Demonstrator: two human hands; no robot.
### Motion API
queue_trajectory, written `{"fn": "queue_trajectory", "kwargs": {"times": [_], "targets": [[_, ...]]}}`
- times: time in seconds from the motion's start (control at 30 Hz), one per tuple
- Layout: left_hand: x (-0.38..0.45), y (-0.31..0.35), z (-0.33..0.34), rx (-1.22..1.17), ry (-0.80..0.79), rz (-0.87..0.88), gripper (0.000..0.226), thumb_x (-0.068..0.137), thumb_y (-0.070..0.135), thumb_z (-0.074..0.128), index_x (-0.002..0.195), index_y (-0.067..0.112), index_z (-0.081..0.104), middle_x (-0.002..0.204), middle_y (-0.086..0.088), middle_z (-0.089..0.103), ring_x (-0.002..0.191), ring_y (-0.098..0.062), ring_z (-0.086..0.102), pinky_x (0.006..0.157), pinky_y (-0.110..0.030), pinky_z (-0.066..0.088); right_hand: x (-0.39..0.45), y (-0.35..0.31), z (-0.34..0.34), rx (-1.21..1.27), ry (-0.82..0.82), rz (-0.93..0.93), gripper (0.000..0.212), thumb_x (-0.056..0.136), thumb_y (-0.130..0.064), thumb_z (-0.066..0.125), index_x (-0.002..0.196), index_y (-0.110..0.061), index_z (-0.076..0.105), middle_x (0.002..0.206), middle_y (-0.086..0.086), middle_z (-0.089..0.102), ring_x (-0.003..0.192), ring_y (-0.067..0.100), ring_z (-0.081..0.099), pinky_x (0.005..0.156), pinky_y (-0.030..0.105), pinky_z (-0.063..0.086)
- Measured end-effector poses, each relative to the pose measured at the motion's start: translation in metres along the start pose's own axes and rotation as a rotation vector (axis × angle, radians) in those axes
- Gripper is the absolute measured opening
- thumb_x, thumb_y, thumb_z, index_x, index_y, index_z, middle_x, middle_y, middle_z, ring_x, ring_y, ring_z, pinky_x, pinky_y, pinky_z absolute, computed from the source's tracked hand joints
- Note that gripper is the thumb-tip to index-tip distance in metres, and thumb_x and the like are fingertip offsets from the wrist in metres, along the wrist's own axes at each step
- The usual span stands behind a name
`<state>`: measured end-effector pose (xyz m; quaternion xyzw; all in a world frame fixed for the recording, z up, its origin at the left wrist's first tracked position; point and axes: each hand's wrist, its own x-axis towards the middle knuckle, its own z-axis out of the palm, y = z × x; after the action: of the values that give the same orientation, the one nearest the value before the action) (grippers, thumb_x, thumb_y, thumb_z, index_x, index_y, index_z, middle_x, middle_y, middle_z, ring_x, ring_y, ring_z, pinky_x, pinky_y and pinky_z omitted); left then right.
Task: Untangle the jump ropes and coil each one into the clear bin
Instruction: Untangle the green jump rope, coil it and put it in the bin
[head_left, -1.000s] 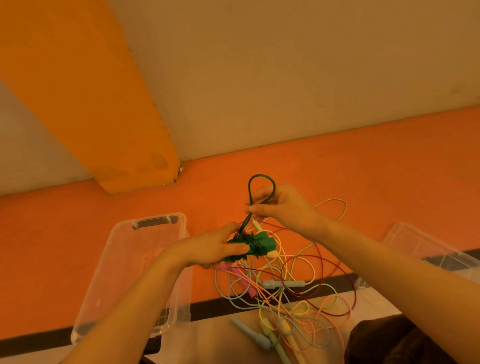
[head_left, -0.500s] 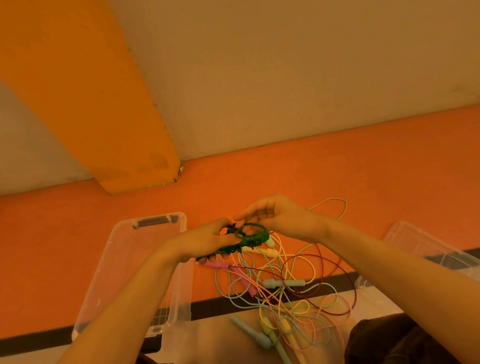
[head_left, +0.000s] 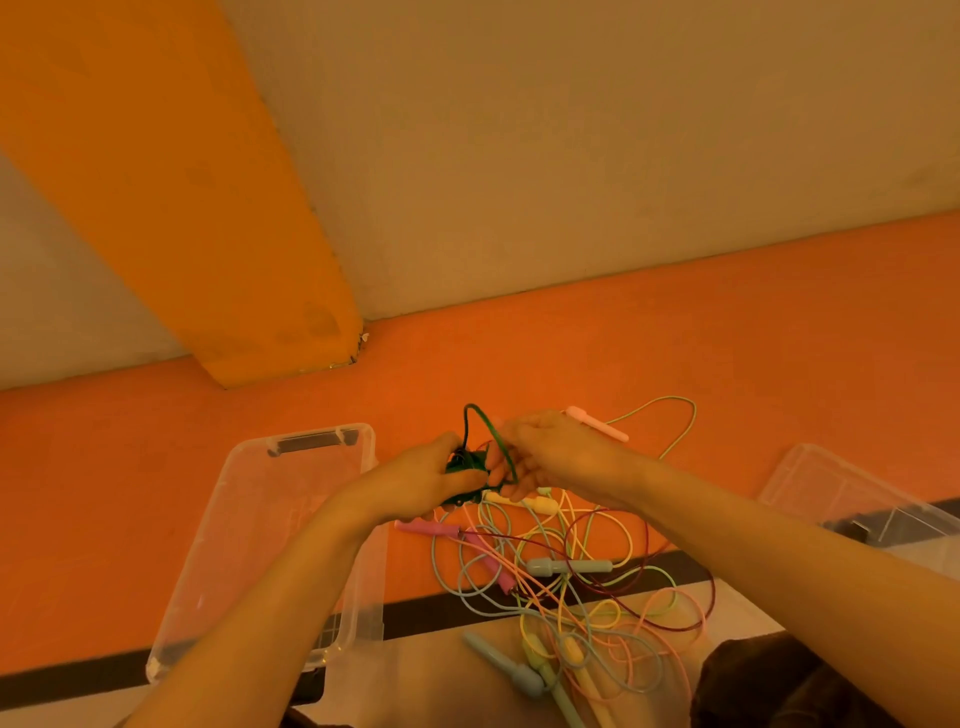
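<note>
— Biggest first? Broad orange floor (head_left: 675, 332), with a black stripe (head_left: 104, 675) along its near edge.

— And the containers?

— Left of centre, a clear rectangular plastic bin (head_left: 249, 519) with a dark handle at its far rim; nothing visible inside. Far right, a second clear plastic bin (head_left: 831, 493), partly cut off; contents hard to tell.

— Then the ropes?

— Between the bins, a loose tangled heap of pastel jump ropes (head_left: 571, 587): pink, yellow, pale blue, light green and dark red cords crossing over one another, handles lying among them. A pale pink handle (head_left: 592, 422) off at the far side, just beyond the right hand.

— Hands?

— Held together above the far end of the heap. Left hand (head_left: 421, 483) clenched around a bunched dark green jump rope (head_left: 467, 467), fingers curled about the bundle. Right hand (head_left: 556, 457) pinching a green loop of the same rope, which arcs up between the two hands and passes down by the right fingers (head_left: 506, 475).

— In the bin?

— Not yet; held in the air, right of the left bin.
</note>
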<state>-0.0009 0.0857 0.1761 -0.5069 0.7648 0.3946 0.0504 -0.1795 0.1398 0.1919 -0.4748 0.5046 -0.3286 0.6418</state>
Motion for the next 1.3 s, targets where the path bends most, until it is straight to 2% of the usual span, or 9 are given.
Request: {"fn": "queue_trajectory", "kwargs": {"times": [0.1,0.27,0.47,0.57,0.77,0.93,1.07,1.13,1.3], "targets": [[0.001,0.001,0.002,0.009,0.000,0.017,0.038,0.093,0.041,0.056,0.120,0.017,0.045,0.089,-0.007,0.066,0.075,-0.029,0.064,0.043,-0.019,0.041,-0.004,-0.004,0.001,0.066,-0.012,0.067,0.043,0.101,-0.042,0.033,0.098,-0.004,0.051,0.083,0.022,0.062,0.066,0.027,0.060,0.062,0.030,0.053],[0.002,0.000,0.006,0.083,-0.008,0.034,0.041,0.092,0.042,0.057,0.120,0.015,0.046,0.095,-0.009,0.067,0.077,-0.024,0.063,0.062,-0.035,0.049,-0.006,-0.007,-0.003,-0.017,-0.024,0.230,0.079,0.085,-0.074,0.029,0.116,-0.004,0.048,0.086,0.022,0.068,0.072,0.028,0.065,0.067,0.033,0.056],[0.001,0.004,0.010,0.109,-0.031,0.078,0.037,0.094,0.038,0.057,0.119,0.014,0.045,0.077,0.004,0.057,0.061,-0.008,0.052,0.054,-0.023,0.041,-0.009,-0.006,-0.004,-0.164,-0.065,0.323,0.092,0.073,-0.079,0.037,0.125,-0.003,0.048,0.081,0.017,0.067,0.067,0.022,0.065,0.064,0.027,0.055],[0.000,0.005,0.010,0.108,-0.023,0.083,0.038,0.094,0.036,0.057,0.126,0.019,0.044,0.077,0.010,0.056,0.061,-0.001,0.051,0.054,-0.018,0.042,-0.007,-0.005,-0.003,-0.181,-0.089,0.290,0.070,0.081,-0.066,0.051,0.117,-0.006,0.056,0.074,0.013,0.064,0.064,0.018,0.062,0.065,0.026,0.055],[-0.004,0.008,0.006,0.094,-0.032,0.075,0.022,0.094,0.034,0.057,0.104,0.018,0.044,0.072,0.006,0.057,0.058,-0.004,0.052,0.055,-0.019,0.041,-0.006,-0.005,-0.001,-0.179,-0.061,0.270,0.061,0.084,-0.053,0.062,0.115,-0.001,0.060,0.070,0.009,0.063,0.059,0.012,0.061,0.060,0.022,0.053],[-0.005,0.008,0.003,0.097,-0.012,0.074,0.033,0.093,0.037,0.057,0.112,0.013,0.046,0.085,-0.004,0.063,0.076,-0.020,0.060,0.064,-0.034,0.048,-0.005,-0.003,-0.001,-0.138,-0.015,0.261,0.041,0.083,-0.041,0.069,0.101,-0.004,0.063,0.060,0.004,0.060,0.055,0.010,0.058,0.058,0.021,0.052],[-0.004,0.007,0.000,0.122,0.005,0.042,0.039,0.093,0.043,0.055,0.116,0.013,0.045,0.089,-0.006,0.063,0.074,-0.019,0.057,0.070,-0.040,0.050,-0.005,-0.003,-0.002,-0.119,0.019,0.279,0.037,0.081,-0.037,0.073,0.096,-0.004,0.064,0.061,0.002,0.058,0.059,0.011,0.057,0.061,0.022,0.052],[-0.004,0.006,-0.001,0.137,0.011,0.019,0.043,0.094,0.045,0.053,0.120,0.013,0.044,0.090,-0.007,0.063,0.071,-0.017,0.056,0.064,-0.037,0.049,-0.004,-0.001,-0.003,-0.105,0.027,0.301,0.041,0.080,-0.036,0.074,0.101,-0.002,0.066,0.062,0.000,0.056,0.059,0.010,0.057,0.060,0.022,0.051],[-0.005,0.007,-0.005,0.048,0.033,-0.010,0.040,0.095,0.042,0.053,0.125,0.019,0.041,0.082,0.000,0.060,0.055,-0.010,0.051,0.038,-0.015,0.035,-0.005,0.005,-0.003,-0.058,0.015,0.281,0.022,0.084,-0.026,0.071,0.089,-0.006,0.067,0.062,-0.005,0.062,0.054,0.006,0.058,0.055,0.020,0.050]]}}
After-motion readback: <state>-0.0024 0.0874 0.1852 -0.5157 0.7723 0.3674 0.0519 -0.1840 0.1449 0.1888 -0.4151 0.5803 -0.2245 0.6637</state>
